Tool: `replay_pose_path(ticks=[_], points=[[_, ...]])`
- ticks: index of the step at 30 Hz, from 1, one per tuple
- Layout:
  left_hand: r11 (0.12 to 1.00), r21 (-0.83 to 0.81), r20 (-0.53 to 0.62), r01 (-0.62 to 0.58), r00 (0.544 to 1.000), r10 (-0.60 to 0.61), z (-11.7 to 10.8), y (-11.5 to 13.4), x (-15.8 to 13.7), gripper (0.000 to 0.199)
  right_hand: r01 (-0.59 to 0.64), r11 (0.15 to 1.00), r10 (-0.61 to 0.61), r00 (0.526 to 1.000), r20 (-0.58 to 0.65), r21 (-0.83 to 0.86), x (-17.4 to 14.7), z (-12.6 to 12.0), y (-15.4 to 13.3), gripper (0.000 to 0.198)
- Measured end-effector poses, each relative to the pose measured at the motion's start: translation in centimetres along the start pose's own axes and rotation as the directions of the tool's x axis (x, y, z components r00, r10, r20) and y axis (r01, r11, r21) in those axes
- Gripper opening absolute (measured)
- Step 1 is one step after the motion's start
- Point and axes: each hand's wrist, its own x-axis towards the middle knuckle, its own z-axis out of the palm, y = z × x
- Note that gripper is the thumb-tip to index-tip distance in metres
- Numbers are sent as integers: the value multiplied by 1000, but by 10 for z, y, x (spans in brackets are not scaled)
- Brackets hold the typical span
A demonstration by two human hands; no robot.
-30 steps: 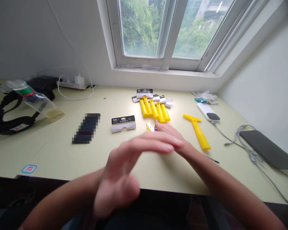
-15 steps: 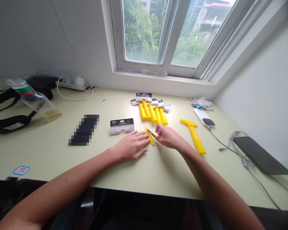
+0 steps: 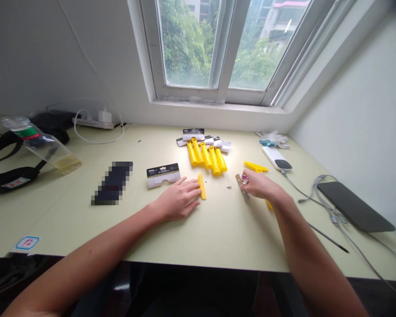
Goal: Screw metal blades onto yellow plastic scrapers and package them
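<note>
My left hand (image 3: 180,199) lies flat on the table, fingers stretched out, their tips touching a narrow yellow plastic strip (image 3: 202,187). My right hand (image 3: 260,185) pinches a thin metal blade (image 3: 243,188) with holes in it, tilted just above the table. A small purple patch shows at those fingers; I cannot make out what it is. Between the hands lie a few tiny screws (image 3: 229,187) and a small nut (image 3: 206,181). Behind my right hand rests a yellow T-shaped scraper handle (image 3: 254,167), mostly covered by the hand.
Several yellow handles (image 3: 212,160) lie beside card packages (image 3: 193,134) at the back. A black-and-white card (image 3: 163,175) is near my left hand. A phone (image 3: 356,207), cables, and a white power bank (image 3: 277,157) are right; a tilted bottle (image 3: 53,149) stands left.
My right hand has moved right with the blade, off the yellow strip. The strip, screws and nut are now uncovered. My left hand stays by the strip; the view has shifted slightly.
</note>
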Motion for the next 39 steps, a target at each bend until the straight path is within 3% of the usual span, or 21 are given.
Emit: replay_pose_path(ticks=[5,13,31,39], points=[[1000,8,-28,9,1000,-9,-3,-3,-2,21,-7,1000,7,1000,-26,-20,-2,-1,3,14],[997,49,-92,-55,994,59,-1,-10,-2,24,165,986,-166,984,-68,-19,-10,12,-26,16],[980,119,-62,-160,984,169,5,-17,7,26,324,941,-332,939,-90,-97,-16,31,-54,15],[981,-64,-363,-181,920,146,-11,-15,5,32,353,930,-364,923,-128,-97,-18,29,-57,16]])
